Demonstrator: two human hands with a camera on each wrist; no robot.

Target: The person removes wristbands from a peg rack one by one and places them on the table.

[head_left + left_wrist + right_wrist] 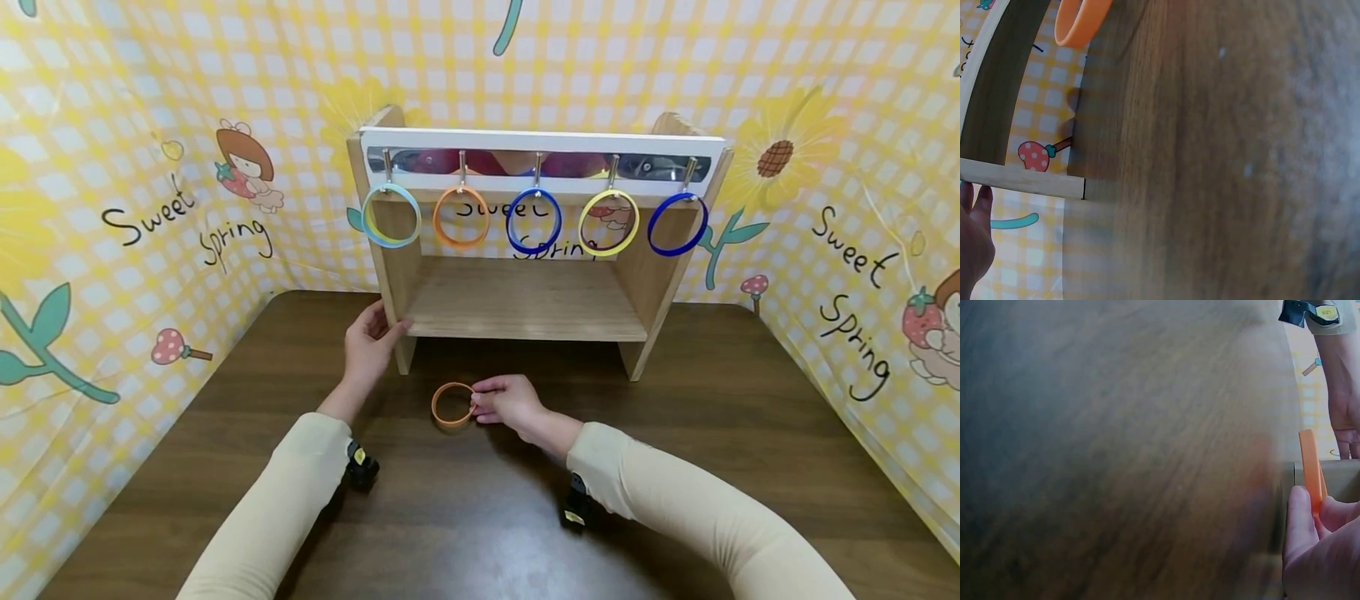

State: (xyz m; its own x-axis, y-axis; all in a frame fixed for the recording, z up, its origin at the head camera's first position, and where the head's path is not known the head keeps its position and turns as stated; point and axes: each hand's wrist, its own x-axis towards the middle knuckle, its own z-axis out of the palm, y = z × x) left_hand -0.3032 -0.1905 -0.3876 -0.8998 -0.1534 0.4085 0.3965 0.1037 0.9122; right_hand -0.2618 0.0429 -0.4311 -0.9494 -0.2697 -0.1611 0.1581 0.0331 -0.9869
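A small wooden shelf (pixel 525 310) stands on the dark table, with a white rail of hooks across its top. Five rings hang there: a light blue and yellow one (pixel 391 216), an orange one (pixel 461 218), a blue one (pixel 533 222), a yellow one (pixel 608 222) and a dark blue one (pixel 677 225). My right hand (pixel 504 402) pinches a loose orange ring (pixel 452 405) by its right edge, just in front of the shelf; the ring (pixel 1311 469) shows edge-on in the right wrist view. My left hand (pixel 369 342) rests against the shelf's left side panel (pixel 1022 181), fingers fairly straight.
The brown wooden table (pixel 480 517) stretches toward me. Yellow checked backdrop walls (pixel 150 208) printed with "Sweet Spring" close in the left, back and right sides. A small black wrist camera (pixel 362 467) sits on each forearm.
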